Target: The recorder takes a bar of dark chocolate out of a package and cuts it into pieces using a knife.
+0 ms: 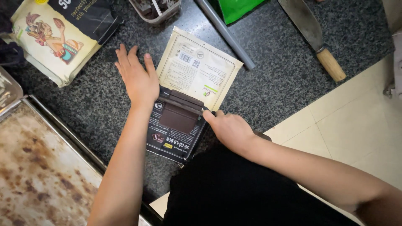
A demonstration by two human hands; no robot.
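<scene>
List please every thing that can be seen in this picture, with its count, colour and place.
chocolate slab: one, dark brown, centre, on the black pack
black pack: one, centre, on the counter
cream pouch: one, behind the slab
printed bag: one, cream and black, top left
cleaver: one, wooden handle, top right
green packet: one, top centre
baking tray: one, stained, bottom left
counter: one, dark speckled
left hand: flat beside the slab
right hand: fingertips at the slab
</scene>
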